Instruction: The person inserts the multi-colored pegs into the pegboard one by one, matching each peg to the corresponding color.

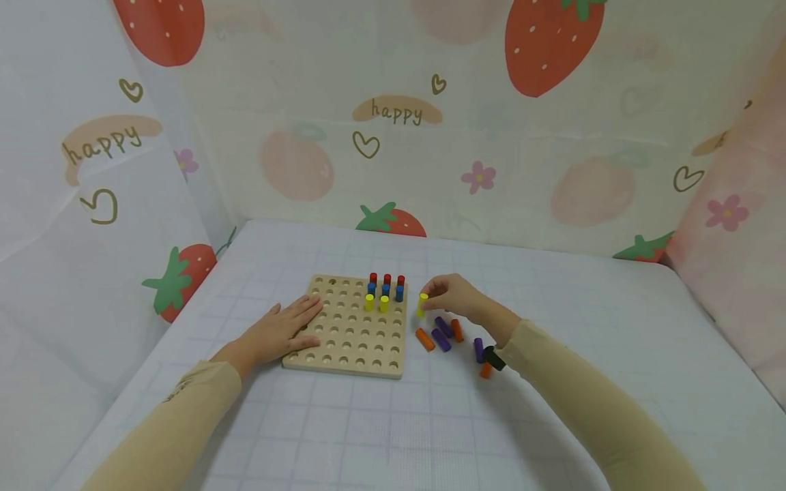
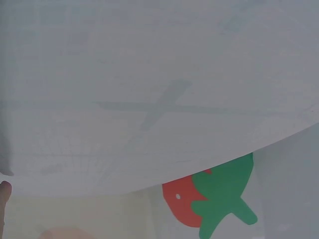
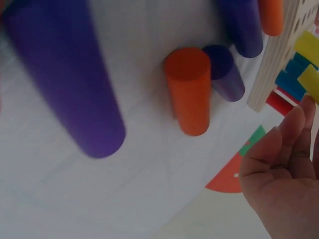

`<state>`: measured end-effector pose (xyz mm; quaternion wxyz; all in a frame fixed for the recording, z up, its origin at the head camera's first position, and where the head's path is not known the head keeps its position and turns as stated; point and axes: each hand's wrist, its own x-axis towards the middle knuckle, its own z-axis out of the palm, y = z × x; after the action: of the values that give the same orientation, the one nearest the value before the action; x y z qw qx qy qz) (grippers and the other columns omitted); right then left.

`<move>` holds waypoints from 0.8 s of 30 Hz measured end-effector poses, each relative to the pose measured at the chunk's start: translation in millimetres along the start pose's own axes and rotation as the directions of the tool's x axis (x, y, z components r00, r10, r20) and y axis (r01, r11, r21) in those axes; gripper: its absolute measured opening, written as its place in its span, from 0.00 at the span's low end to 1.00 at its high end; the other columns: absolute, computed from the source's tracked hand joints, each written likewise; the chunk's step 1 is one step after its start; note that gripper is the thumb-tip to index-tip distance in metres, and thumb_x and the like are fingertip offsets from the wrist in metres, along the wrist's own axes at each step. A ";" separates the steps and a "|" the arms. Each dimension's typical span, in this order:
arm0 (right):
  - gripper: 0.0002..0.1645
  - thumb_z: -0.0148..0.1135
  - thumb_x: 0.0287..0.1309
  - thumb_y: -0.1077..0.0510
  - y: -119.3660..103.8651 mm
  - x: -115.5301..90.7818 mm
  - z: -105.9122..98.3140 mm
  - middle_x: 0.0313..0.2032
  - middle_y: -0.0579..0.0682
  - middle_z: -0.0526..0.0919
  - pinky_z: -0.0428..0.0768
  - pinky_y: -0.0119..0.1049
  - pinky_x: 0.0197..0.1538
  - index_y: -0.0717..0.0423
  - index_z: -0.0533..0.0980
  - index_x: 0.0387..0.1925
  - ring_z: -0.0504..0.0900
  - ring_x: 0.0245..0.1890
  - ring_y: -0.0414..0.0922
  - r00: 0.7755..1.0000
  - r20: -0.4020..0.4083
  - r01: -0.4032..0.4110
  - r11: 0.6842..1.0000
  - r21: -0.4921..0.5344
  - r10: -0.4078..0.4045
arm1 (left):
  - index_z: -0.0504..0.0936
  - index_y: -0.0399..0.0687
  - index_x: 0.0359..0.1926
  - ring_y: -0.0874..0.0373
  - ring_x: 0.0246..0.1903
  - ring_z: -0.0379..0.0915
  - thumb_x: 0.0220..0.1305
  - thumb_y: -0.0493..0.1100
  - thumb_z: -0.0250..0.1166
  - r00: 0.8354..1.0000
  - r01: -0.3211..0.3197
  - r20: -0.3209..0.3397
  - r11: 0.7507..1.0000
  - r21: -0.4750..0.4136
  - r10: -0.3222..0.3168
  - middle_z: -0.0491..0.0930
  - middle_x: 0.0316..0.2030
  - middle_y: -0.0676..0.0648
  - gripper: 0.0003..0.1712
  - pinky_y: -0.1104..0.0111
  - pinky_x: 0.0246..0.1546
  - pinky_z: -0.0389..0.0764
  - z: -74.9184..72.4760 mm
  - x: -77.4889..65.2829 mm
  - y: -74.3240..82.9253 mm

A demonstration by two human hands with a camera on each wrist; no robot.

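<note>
In the head view a square wooden pegboard [image 1: 344,334] with rows of round holes lies on the table. My left hand [image 1: 279,334] rests with straight fingers across its left edge. My right hand [image 1: 457,298], just off the board's right side, pinches a yellow peg [image 1: 422,305] held upright between thumb and fingers. Standing in the board's upper right are red pegs [image 1: 387,279], blue pegs [image 1: 385,291] and two yellow pegs [image 1: 369,303]. The right wrist view has the right hand [image 3: 284,169] at its right edge, beside the board's edge. Only a sliver of the left hand shows in the left wrist view.
Loose purple pegs [image 1: 441,339] and orange pegs [image 1: 425,339] lie on the table right of the board, below the right hand. A purple peg [image 3: 70,79] looms close in the right wrist view. Behind the table hangs a strawberry-print cloth [image 1: 393,170].
</note>
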<state>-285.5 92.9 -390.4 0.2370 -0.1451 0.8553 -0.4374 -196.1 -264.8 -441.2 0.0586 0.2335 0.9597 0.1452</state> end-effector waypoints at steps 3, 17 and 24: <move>0.11 0.67 0.60 0.59 -3.6 1.5 3.6 0.39 0.50 0.83 0.73 0.38 0.44 0.59 0.78 0.43 0.76 0.40 0.47 0.999 -0.048 -0.015 0.999 0.044 0.017 | 0.53 0.40 0.75 0.43 0.73 0.41 0.70 0.63 0.53 1.000 0.002 0.001 1.000 -0.001 -0.002 0.49 0.74 0.39 0.45 0.37 0.65 0.44 0.4 0.0 -0.4; 0.16 0.66 0.59 0.64 -15.5 12.7 24.6 0.41 0.54 0.84 0.74 0.46 0.54 0.62 0.79 0.49 0.80 0.41 0.47 0.971 -0.205 -0.088 0.980 0.179 0.125 | 0.53 0.39 0.75 0.43 0.73 0.41 0.70 0.64 0.52 1.000 -0.004 -0.003 1.000 -0.006 0.004 0.49 0.74 0.39 0.45 0.36 0.65 0.45 1.1 0.6 -1.9; 0.14 0.67 0.57 0.67 -20.1 16.1 36.1 0.38 0.54 0.84 0.76 0.40 0.46 0.64 0.80 0.46 0.80 0.37 0.46 0.964 -0.229 -0.104 0.982 0.159 0.139 | 0.55 0.38 0.74 0.42 0.73 0.43 0.69 0.64 0.53 0.999 -0.029 -0.030 0.999 -0.023 0.029 0.51 0.74 0.37 0.46 0.35 0.64 0.46 1.1 0.4 -2.4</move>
<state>-279.1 49.5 -396.7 0.1688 -0.0210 0.8505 -0.4976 -197.2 -266.4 -443.0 0.0449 0.2445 0.9551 0.1609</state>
